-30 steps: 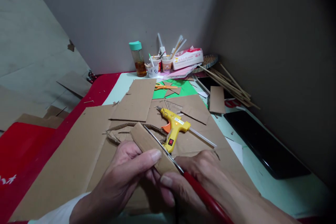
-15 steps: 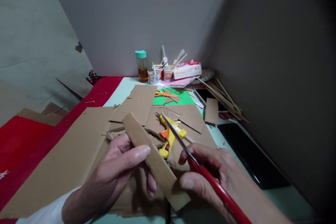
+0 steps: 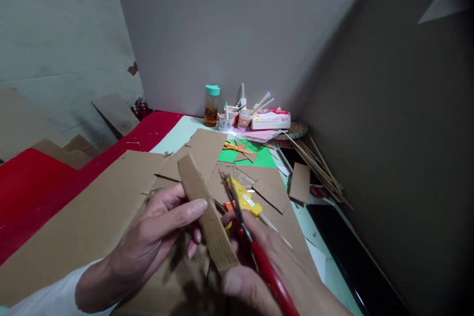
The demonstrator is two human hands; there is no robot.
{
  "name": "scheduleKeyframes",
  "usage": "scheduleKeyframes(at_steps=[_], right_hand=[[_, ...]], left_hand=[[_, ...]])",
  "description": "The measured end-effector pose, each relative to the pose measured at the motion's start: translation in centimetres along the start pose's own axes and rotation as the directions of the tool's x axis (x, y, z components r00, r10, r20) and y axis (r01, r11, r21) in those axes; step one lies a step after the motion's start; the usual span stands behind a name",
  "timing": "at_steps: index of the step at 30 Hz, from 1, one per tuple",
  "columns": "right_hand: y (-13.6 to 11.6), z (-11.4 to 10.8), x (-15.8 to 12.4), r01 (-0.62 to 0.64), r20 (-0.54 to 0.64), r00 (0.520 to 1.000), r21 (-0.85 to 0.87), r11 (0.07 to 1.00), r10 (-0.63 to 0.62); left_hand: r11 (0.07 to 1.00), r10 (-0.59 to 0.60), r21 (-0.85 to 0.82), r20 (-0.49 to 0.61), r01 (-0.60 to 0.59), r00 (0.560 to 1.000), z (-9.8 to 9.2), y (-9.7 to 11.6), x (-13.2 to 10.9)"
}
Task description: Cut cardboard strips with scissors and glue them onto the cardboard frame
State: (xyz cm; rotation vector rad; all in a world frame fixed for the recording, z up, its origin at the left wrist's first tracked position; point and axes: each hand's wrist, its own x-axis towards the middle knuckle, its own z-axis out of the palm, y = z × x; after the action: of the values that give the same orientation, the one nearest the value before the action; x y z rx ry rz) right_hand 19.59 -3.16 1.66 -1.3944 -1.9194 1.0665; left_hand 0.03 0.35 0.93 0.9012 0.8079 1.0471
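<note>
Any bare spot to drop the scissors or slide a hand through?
Free: the big cardboard sheet left of the left hand and its cardboard strip, bordered by the red cloth, also mostly bare. Crowded: glue gun and scraps ahead of the right hand, cups at the back wall, sticks on the right.

A home craft corner set against plain walls. Cardboard sheets cover the table at lower left. A cardboard strip and red-handled scissors show in the foreground, with a yellow glue gun at centre. Cups of brushes, a bottle and bamboo sticks crowd the far corner, centre right.
</note>
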Motion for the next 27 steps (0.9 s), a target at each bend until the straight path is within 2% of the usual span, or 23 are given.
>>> scheduleKeyframes(at_steps=[5, 10, 15, 20, 24, 27], right_hand=[[-0.9, 0.9, 1.2, 0.048, 0.087, 0.995, 0.065, 0.997, -0.053], [-0.6, 1.2, 1.5, 0.014, 0.096, 0.995, 0.008, 1.000, -0.015], [0.6, 1.4, 1.2, 0.025, 0.106, 0.994, -0.093, 0.995, -0.015], [1.0, 1.8, 1.1, 0.101, 0.161, 0.982, -0.025, 0.995, -0.095], [0.9, 1.9, 1.3, 0.080, 0.139, 0.988, -0.060, 0.995, -0.071], [0.5, 1.4, 1.3, 0.094, 0.148, 0.985, -0.019, 0.995, -0.090]], left_hand=[[0.998, -0.007, -0.068, 0.023, 0.009, 1.000, -0.1, -0.5, 0.0], [0.994, -0.084, -0.060, 0.082, 0.090, 0.993, -0.3, -1.0, -0.4], [0.996, -0.063, -0.063, 0.080, 0.068, 0.995, 0.0, -1.3, -0.4], [0.982, -0.114, -0.138, 0.117, 0.129, 0.987, 0.4, -1.4, -0.3], [0.981, -0.125, -0.134, 0.112, 0.139, 0.986, 0.4, -1.3, -0.2], [0.983, -0.134, -0.110, 0.137, 0.150, 0.981, 0.1, -0.7, 0.0]])
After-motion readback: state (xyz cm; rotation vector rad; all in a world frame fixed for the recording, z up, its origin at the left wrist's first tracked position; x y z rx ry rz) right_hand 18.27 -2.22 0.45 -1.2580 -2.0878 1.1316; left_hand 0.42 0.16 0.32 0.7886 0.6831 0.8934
